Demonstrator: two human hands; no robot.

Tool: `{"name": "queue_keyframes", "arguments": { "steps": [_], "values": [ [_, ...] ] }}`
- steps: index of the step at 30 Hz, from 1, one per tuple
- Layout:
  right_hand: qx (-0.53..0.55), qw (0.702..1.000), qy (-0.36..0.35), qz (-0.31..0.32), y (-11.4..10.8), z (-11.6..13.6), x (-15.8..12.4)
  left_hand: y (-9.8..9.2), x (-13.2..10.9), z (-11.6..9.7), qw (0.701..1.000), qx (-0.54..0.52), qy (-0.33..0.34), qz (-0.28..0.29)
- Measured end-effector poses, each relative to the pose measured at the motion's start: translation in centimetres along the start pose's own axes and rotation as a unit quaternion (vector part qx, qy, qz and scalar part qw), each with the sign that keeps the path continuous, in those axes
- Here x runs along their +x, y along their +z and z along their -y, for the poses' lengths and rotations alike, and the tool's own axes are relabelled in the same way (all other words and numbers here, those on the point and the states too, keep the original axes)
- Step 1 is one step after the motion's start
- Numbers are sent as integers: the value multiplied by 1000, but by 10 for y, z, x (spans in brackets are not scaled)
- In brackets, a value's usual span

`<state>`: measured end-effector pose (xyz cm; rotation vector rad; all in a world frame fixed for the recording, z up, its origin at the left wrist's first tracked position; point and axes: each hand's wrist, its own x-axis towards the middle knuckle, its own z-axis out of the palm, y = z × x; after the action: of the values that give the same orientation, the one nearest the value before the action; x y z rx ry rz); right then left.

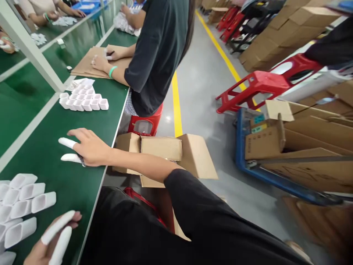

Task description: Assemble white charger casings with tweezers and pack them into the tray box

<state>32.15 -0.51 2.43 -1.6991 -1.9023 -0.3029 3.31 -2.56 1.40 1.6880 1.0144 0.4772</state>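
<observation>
At the lower left of the frame, the left hand (pixel 47 249) is just beside a cluster of white cups (pixel 22 208) on the green table (pixel 79 195); its two fingers in white covers (pixel 58 227) stand apart, with no cup visible between them. The cups look thin-walled, light and fairly stiff, probably smooth enough to slip and liable to dent if squeezed; the outer side walls near the open rims seem the best hold. Left of centre, the right hand (pixel 92 149) is over the table, thumb and fingers spread. Beyond it, upper left, sits another group of cups (pixel 84 101), then a co-worker's hand (pixel 101 63) on brown cardboard (pixel 85 63).
</observation>
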Motion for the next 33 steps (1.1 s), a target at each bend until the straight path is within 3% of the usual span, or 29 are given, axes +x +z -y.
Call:
{"name": "queue_keyframes", "arguments": {
  "steps": [3, 5, 7, 10, 14, 16, 18, 24, 30, 33],
  "values": [
    [40, 998, 53, 14, -35, 30, -66, 29, 6, -28, 980, -152, -95, 83],
    [62, 996, 49, 34, -38, 47, -101, 54, 13, -46, 964, -206, -134, 104],
    [67, 996, 54, 15, -29, 60, -124, 76, 20, -58, 954, -225, -163, 114],
    [55, 994, 83, -45, -15, 72, -138, 96, 29, -64, 948, -243, -184, 90],
    [65, 992, 77, -81, -10, 81, -140, 103, 45, -59, 951, -256, -163, 54],
    [98, 988, 91, -78, -9, 84, -140, 104, 58, -56, 953, -268, -130, 56],
    [146, 978, 148, -35, -6, 85, -145, 102, 73, -54, 951, -283, -105, 65],
    [156, 906, 370, 131, 16, 87, -199, 89, 92, -45, 934, -328, -50, 129],
    [135, 772, 521, 339, 43, 78, -255, 82, 86, -37, 922, -340, -30, 183],
    [139, 722, 561, 381, 53, 73, -271, 81, 87, -37, 923, -332, -24, 195]
  ]
}}
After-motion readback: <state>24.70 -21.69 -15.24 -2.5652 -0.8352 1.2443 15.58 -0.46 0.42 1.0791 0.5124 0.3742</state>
